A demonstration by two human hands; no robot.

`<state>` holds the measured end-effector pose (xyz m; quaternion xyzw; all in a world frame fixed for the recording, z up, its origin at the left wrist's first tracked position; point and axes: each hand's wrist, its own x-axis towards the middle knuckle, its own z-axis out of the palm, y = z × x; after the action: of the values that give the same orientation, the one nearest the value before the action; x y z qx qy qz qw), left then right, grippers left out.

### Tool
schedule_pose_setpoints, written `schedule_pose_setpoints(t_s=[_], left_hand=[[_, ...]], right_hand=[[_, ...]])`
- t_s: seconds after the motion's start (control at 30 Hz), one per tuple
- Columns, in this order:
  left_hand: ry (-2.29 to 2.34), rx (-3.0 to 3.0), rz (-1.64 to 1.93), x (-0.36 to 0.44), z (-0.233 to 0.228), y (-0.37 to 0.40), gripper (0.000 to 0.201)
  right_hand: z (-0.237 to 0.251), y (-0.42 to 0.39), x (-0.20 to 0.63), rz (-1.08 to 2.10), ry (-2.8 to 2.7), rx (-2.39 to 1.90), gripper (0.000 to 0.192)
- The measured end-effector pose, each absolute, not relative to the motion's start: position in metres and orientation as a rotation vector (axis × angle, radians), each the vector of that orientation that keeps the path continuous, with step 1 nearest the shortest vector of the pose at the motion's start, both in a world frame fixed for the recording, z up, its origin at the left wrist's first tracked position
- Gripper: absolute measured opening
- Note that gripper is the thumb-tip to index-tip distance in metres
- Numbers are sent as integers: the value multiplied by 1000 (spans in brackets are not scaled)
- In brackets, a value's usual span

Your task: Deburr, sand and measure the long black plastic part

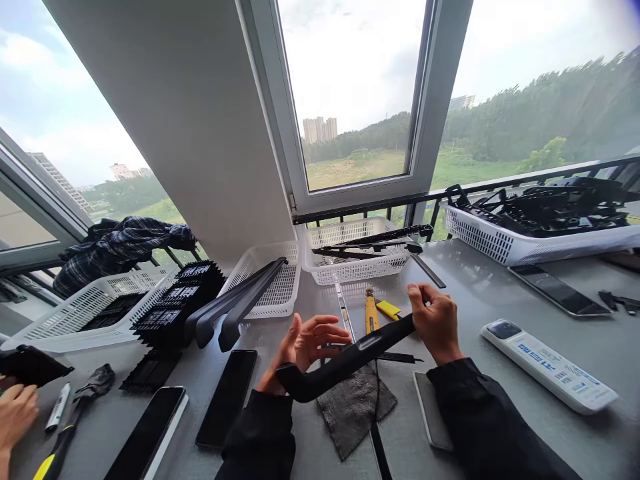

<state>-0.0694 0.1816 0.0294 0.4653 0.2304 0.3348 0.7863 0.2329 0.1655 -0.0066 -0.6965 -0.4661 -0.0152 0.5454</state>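
Black moulded plastic, the long curved strip [345, 360] is held above the table [465, 287] over a grey cloth [357, 407]. It looks light, stiff and smooth. Right hand [434, 319] pinches its upper end; left hand [305, 347], fingers spread, steadies the lower end, best gripped at both ends.

right hand [436, 319] grips black bar [345, 363] | left hand [305, 347] open beside

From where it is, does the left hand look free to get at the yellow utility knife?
Probably yes: the left hand is open, and the yellow utility knife lies uncovered just beyond the long black plastic part.
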Motion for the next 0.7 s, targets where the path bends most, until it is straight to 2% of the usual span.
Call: schedule_pose_setpoints(t_s=[0.07, 0.17, 0.33, 0.43, 0.57, 0.7], left_hand=[[484, 1005, 637, -78, 32, 183, 87], [483, 1079, 544, -95, 34, 186, 74], [682, 1178, 569, -101, 27, 188, 58], [751, 1192, 778, -88, 22, 186, 53], [962, 1072, 1253, -76, 23, 182, 58], [987, 883, 1532, -83, 32, 183, 60]], right_hand=[[-8, 167, 244, -71, -1051, -1661, 40], [-9, 167, 257, -149, -947, -1677, 37], [-10, 168, 262, -206, -878, -1686, 35], [-12, 168, 253, -185, -934, -1679, 36], [-13, 168, 235, -123, -1128, -1573, 39], [-11, 170, 230, -131, -1216, -1461, 33]])
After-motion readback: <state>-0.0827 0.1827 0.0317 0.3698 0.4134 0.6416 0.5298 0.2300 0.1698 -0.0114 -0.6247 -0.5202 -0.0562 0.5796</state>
